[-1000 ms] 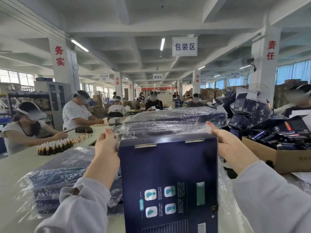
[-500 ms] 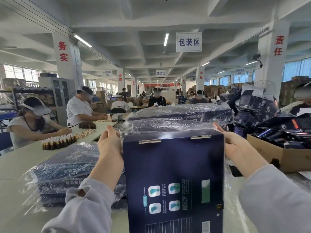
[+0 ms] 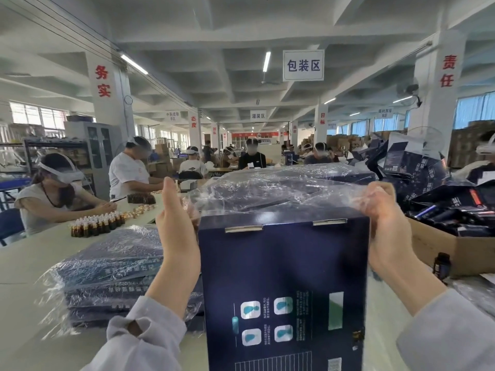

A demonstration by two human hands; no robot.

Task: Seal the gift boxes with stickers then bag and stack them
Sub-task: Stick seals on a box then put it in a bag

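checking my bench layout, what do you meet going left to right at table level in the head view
stack of bagged boxes → left hand → dark blue gift box → right hand pinching the clear plastic bag → cardboard carton

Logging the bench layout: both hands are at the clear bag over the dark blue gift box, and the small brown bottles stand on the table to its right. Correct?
Not quite. The head view shows the small brown bottles standing on the table to the left of the dark blue gift box. The rest holds: left hand and right hand are at the clear bag over it.
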